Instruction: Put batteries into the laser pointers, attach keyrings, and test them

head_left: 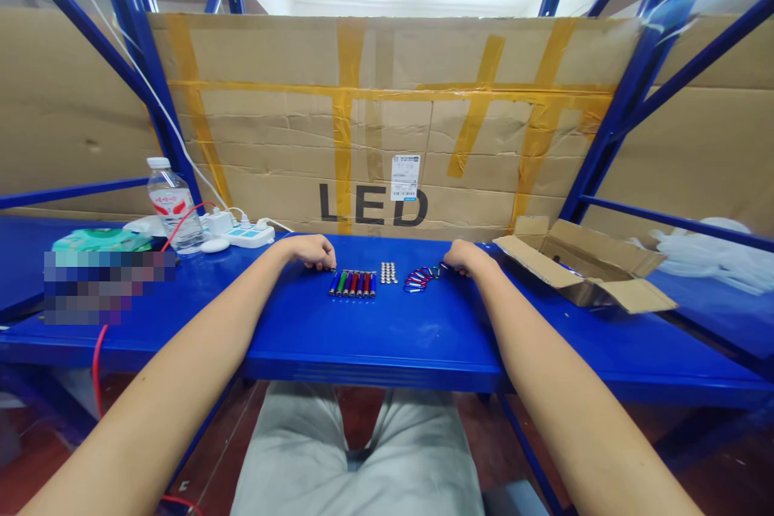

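My left hand (315, 251) is closed, its fingertips bent down at the far left end of a row of small metal tubes (352, 284) in blue, green and red. Something small and dark shows under those fingertips, too little to name. Right of the tubes lie several small silver discs (388, 272) in neat rows. Beside them, coloured carabiners (414, 280) lie in a curved line. My right hand (463, 256) is closed at the right end of that line, pinching what looks like a dark blue carabiner (444, 265).
An open cardboard box (596, 258) stands on the blue table (375, 339) at the right. To the left are a water bottle (175, 210), a power strip (251, 235) and a green packet (100, 240). A large cardboard sheet (272, 137) closes off the back.
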A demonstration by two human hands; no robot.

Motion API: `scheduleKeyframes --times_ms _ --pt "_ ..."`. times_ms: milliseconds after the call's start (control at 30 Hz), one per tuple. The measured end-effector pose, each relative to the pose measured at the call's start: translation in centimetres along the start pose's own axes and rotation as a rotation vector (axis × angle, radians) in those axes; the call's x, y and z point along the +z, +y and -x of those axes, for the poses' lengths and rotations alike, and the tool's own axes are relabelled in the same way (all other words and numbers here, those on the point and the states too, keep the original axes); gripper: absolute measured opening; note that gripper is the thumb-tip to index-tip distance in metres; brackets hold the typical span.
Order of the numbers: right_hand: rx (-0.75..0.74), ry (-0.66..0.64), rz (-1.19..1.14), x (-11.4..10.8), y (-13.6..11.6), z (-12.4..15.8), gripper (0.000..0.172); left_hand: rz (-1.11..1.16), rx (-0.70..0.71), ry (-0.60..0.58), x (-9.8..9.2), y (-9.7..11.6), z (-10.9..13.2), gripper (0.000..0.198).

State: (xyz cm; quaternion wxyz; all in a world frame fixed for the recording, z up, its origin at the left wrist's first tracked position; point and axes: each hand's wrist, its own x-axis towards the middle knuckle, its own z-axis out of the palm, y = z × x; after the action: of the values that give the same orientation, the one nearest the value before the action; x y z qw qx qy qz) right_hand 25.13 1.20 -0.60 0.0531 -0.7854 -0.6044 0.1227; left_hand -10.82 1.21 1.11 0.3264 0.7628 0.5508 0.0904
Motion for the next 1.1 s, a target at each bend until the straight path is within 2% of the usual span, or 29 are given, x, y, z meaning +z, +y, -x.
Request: scheduleKeyframes --times_ms 233,500,667,767,933,1100 --pt "-0.068 0.177 0.022 -0.2 -0.1 0.5 0.039 -0.012 0.002 -0.015 0.3 0.6 0.4 0.02" --pt "-0.098 0.145 -0.002 0.0 -0.4 0.4 0.038 -0.019 0.0 -0.021 0.4 0.6 0.1 0.024" --pt "-0.216 0.195 -0.014 0.2 -0.3 0.0 0.034 -0.026 -0.009 -0.022 0.4 0.7 0.3 0.027" --pt "-0.295 0.169 -0.022 0.3 -0.3 -0.2 0.033 -0.015 -0.009 -0.014 0.4 0.6 0.3 0.029" --pt "-0.334 0.078 0.016 0.4 -0.2 -0.3 0.031 0.007 -0.061 0.118 0.5 -0.1 -0.6 0.028" --pt "-0.303 0.067 0.067 0.2 0.0 -0.1 0.022 -0.075 -0.103 0.246 0.9 -0.8 -1.8 0.024"
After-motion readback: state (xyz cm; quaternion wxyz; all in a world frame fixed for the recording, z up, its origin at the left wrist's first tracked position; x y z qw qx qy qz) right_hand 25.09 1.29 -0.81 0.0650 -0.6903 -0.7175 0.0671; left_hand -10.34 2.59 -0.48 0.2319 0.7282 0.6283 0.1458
